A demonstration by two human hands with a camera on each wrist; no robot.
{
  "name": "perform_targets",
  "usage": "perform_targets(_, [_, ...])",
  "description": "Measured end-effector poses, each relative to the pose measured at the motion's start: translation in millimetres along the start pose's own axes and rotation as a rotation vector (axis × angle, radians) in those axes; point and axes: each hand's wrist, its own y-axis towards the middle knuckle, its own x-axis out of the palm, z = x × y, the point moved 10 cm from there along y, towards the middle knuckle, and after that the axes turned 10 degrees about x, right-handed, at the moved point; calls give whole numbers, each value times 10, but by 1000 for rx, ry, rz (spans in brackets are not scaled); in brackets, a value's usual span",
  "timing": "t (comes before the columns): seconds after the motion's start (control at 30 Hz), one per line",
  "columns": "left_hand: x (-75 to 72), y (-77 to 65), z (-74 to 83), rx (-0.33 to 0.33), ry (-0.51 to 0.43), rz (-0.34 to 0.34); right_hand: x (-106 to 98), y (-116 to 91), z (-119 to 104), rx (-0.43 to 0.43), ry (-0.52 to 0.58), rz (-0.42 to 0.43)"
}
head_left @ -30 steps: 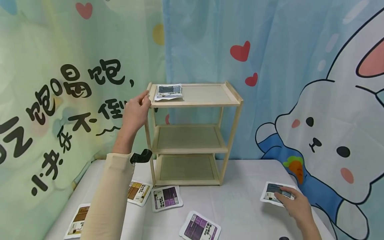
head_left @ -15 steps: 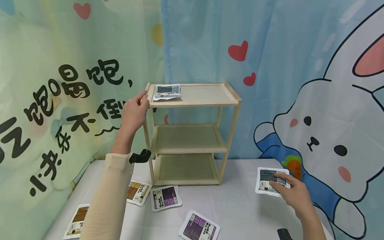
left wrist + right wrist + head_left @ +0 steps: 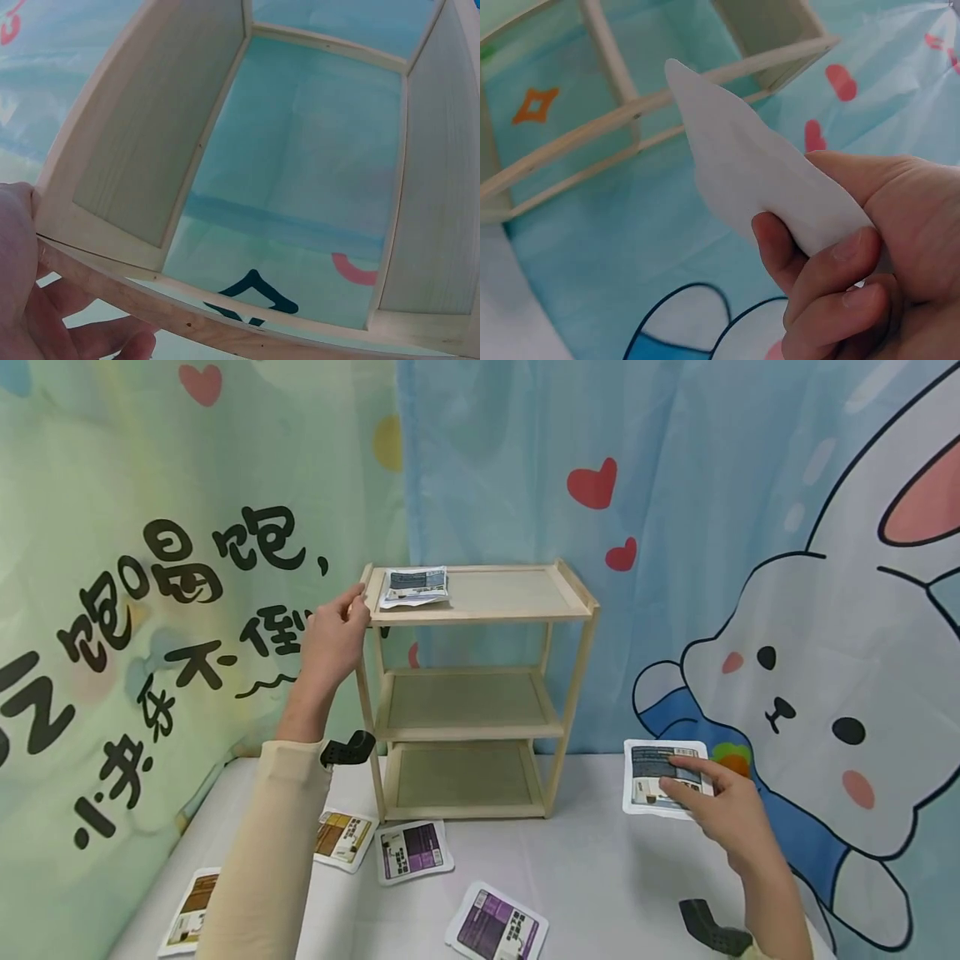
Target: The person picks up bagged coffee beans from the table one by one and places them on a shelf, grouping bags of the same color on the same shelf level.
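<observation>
My left hand [image 3: 333,631] grips the upper left corner of a three-tier wooden shelf [image 3: 468,703]. In the left wrist view its fingers [image 3: 112,336] curl round the shelf's side rail. My right hand [image 3: 723,810] pinches a flat white packet [image 3: 651,770] with a dark blue label, raised above the right side of the table. The right wrist view shows the packet's plain white back [image 3: 739,154] between thumb and fingers. A similar blue-labelled packet [image 3: 414,587] lies at the left end of the top tier. Nothing lies on the visible middle and bottom tiers.
On the white table [image 3: 592,877] lie a yellow-brown packet [image 3: 347,839], a purple packet [image 3: 412,852] near the shelf's foot, another purple packet [image 3: 498,922] at the front, and a brown packet [image 3: 191,910] partly behind my left sleeve. Printed curtains [image 3: 495,460] hang behind.
My right hand has lifted the blue-labelled packet up and to the left, towards the shelf. My left hand stays on the shelf's corner. The view shifts slightly.
</observation>
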Motion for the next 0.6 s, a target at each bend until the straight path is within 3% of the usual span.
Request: perform_targets(0.6, [1,4,-10,-3,9,24,-48,-142,-685,-174,16,-32])
